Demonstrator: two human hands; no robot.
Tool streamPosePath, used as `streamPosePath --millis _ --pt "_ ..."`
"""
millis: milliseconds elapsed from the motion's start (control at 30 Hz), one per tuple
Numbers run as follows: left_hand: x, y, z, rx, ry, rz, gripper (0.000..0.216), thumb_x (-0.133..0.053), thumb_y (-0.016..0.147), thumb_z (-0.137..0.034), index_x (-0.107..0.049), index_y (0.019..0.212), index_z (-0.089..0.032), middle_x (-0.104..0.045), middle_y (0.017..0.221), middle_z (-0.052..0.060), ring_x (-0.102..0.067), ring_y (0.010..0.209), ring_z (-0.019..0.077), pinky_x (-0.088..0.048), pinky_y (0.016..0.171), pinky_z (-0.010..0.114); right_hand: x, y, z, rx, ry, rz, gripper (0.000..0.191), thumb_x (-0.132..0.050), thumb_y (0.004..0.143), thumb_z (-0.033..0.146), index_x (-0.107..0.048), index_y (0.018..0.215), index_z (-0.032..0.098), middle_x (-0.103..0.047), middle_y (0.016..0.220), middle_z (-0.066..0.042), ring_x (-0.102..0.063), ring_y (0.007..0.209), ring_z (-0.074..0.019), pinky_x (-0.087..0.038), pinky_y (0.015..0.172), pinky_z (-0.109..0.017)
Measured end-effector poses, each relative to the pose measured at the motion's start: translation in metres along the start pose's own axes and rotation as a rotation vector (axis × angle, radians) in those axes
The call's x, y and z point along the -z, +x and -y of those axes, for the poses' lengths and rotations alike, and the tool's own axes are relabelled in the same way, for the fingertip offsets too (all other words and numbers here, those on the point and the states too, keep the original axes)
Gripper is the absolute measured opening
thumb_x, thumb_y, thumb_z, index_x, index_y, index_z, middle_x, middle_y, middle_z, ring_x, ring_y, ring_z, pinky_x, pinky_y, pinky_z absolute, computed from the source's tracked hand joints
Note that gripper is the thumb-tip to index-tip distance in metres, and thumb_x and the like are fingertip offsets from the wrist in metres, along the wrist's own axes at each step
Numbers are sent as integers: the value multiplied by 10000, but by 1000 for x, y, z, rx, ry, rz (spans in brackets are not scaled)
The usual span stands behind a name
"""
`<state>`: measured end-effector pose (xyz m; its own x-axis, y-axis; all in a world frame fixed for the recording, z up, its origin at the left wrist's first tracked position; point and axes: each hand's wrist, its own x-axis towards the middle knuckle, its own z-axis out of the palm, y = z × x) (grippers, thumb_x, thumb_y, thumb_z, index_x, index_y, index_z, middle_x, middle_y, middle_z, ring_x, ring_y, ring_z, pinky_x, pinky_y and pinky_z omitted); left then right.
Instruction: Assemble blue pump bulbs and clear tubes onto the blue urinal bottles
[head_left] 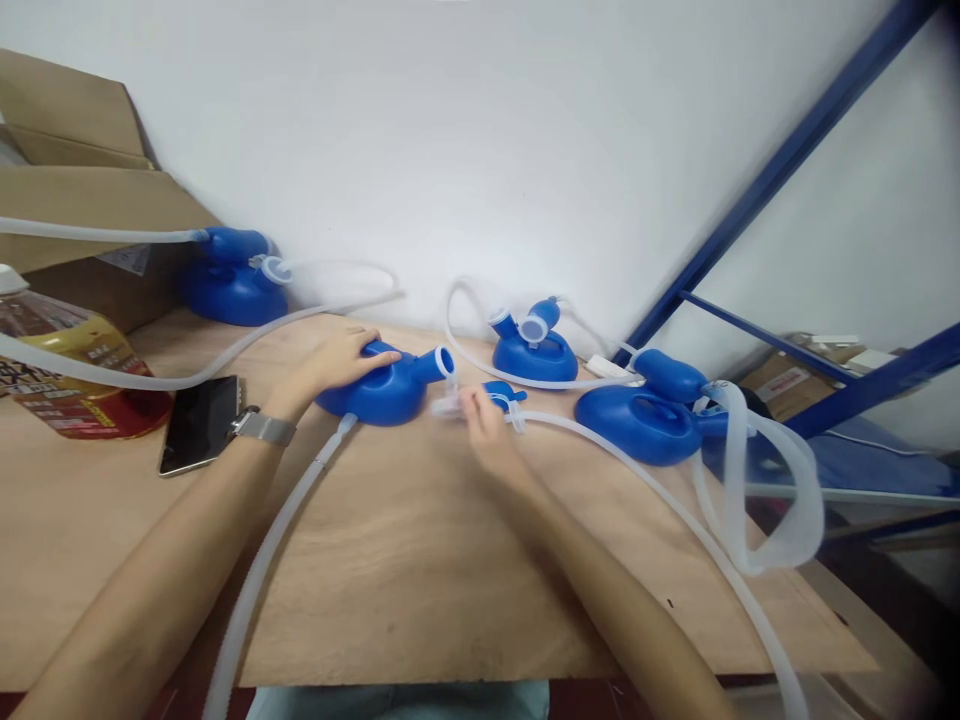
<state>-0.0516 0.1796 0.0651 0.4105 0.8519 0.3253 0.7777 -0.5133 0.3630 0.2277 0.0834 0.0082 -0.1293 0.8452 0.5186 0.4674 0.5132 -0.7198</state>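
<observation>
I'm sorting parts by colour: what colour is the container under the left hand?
The container under the left hand is blue; the head view shows it.

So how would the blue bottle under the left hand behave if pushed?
The blue bottle, open-mouthed and seemingly hollow plastic, is probably light for its size. Its broad, low body suggests sliding rather than tipping. The pale tube at its near edge may drag along.
</observation>
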Motion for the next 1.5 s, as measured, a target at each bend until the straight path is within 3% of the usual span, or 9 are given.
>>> streamPosePath --millis 67,167,400,667,900,1100,1267,1400,1500 --pt "-2 1 -7 -23 -5 33 500 -488 942 -723 -579 829 -244 -723 927 76 -665 908 274 -468 853 375 13 20 7 -103 57 -126 419 -350 1084 555 -625 1010 248 -677 880 -37 -650 788 -214 -563 772 -349" --pt "-9 2 -19 -55 -12 60 532 -483 934 -754 -589 841 -241 -724 969 87 -662 918 282 -467 841 381 29 46 13 -130 53 -208 486 -297 1078 608 -597 963 243 -624 842 -27 -607 771 -208 -529 758 -333" --pt "-25 5 -34 -58 20 47 582 -472 911 -798 -590 816 -237 -680 913 92 -651 910 298 -466 835 396 30 54 -2 -55 -74 -54 544 -409 1016 705 -617 822 241 -637 894 -56 -610 931 -259 -510 971 -435" --pt "-28 4 -35 -74 62 -8 552 -494 916 -769 -574 797 -236 -677 898 92 -649 921 300 -472 859 401 12 58 -9 -60 116 67 577 -346 1067 623 -733 1220 224 -761 1121 -77 -703 1109 -241 -514 1093 -421" --pt "-36 2 -42 -40 90 -66 622 -535 881 -820 -631 846 -206 -703 893 133 -664 892 337 -444 787 413 11 63 2 -58 165 140 617 -412 1042 648 -815 925 196 -813 967 -79 -755 1066 -271 -533 1059 -421" --pt "-44 5 -42 45 85 -79 647 -532 884 -828 -698 911 -204 -717 894 147 -670 939 362 -443 824 431 9 67 -2 -77 136 143 610 -422 1046 635 -821 879 205 -811 916 -62 -756 1044 -284 -533 1047 -430" --pt "-42 6 -48 76 122 -78 708 -403 944 -818 -711 885 -183 -752 914 159 -690 913 350 -448 809 422 9 69 -10 -32 178 154 596 -390 1062 627 -811 1145 214 -799 940 -51 -740 1061 -268 -495 1102 -432" --pt "-33 9 -51 100 74 -19 788 -135 1054 -658 -713 794 -189 -770 892 156 -706 893 334 -447 808 413 14 66 -7 12 179 186 585 -402 1071 617 -627 1477 262 -791 1057 -46 -717 1058 -241 -510 1081 -432" --pt "-28 8 -53 163 -30 13 800 -178 1018 -730 -708 738 -201 -763 819 126 -696 855 304 -444 788 371 18 66 -1 129 124 216 518 -424 1073 603 -744 1298 263 -757 1246 -64 -690 1153 -238 -498 1092 -410"
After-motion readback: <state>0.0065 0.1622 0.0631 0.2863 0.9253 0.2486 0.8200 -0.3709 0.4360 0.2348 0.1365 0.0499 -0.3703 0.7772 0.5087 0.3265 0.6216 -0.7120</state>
